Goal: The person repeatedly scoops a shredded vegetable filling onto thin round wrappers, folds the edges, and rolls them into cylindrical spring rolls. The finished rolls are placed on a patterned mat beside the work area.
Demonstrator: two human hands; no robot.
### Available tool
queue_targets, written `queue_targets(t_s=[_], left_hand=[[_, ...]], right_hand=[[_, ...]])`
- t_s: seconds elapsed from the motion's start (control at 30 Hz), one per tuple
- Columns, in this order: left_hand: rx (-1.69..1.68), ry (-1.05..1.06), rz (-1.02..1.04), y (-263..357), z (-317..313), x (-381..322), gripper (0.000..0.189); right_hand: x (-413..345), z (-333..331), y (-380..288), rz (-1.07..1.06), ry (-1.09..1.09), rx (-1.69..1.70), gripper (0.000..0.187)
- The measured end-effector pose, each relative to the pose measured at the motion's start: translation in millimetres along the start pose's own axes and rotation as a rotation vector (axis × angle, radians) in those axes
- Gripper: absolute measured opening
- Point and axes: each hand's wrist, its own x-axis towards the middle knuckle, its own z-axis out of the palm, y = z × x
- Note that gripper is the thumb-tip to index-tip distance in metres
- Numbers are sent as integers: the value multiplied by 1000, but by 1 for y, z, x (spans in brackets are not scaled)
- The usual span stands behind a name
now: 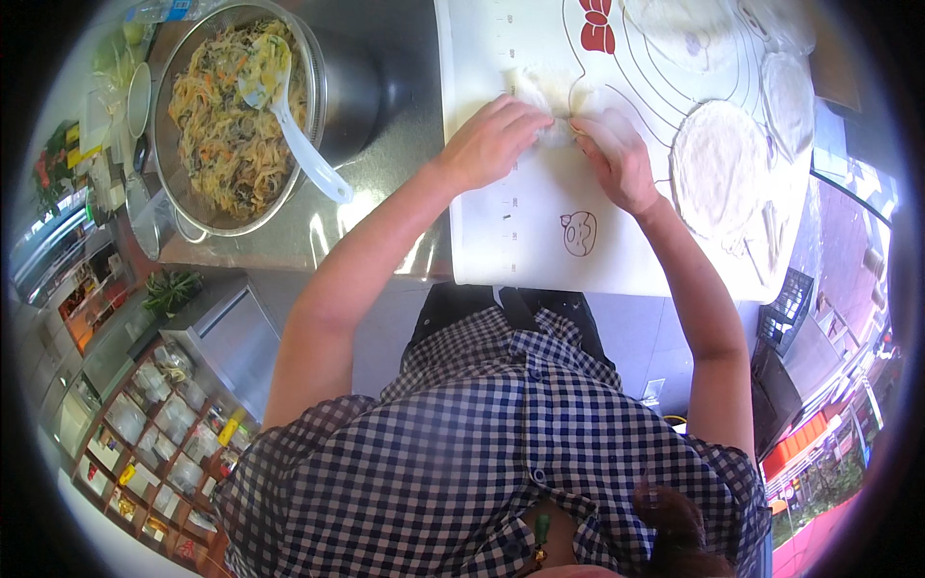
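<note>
My left hand (497,141) and my right hand (618,159) are close together over a white printed baking mat (535,253). Between their fingertips lies a thin, pale sheet of dough (556,136), pinched at its near edge by both hands; part of it is hidden and blurred. To the right rests a flat oval of white dough (719,170), with another dough sheet (788,101) beyond it and more at the far edge. On the left, a metal mesh strainer (318,108) holds a noodle and shredded vegetable filling (224,144), with a white slotted spoon (307,155) lying on it.
The strainer sits over a steel pot (354,94) on a metal worktop (383,238). Bowls and a plastic bottle (170,10) stand at the worktop's far left. Thin sticks lie on the mat's right side. A black plastic crate (786,307) is beyond the right edge.
</note>
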Motion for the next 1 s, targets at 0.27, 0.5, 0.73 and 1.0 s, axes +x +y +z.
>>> queue_targets(t_s=[0.27, 0.5, 0.73, 1.0], left_hand=[[-42, 40, -193, -11, 0, 12, 33], [79, 105, -140, -22, 4, 10, 38], [198, 97, -14, -20, -8, 1, 47], [101, 79, -142, -26, -14, 11, 32]], right_hand=[[9, 9, 3, 105, 160, 38, 17], [11, 2, 9, 56, 104, 65, 27], [12, -9, 15, -94, 30, -78, 36], [24, -2, 22, 19, 86, 4, 29]])
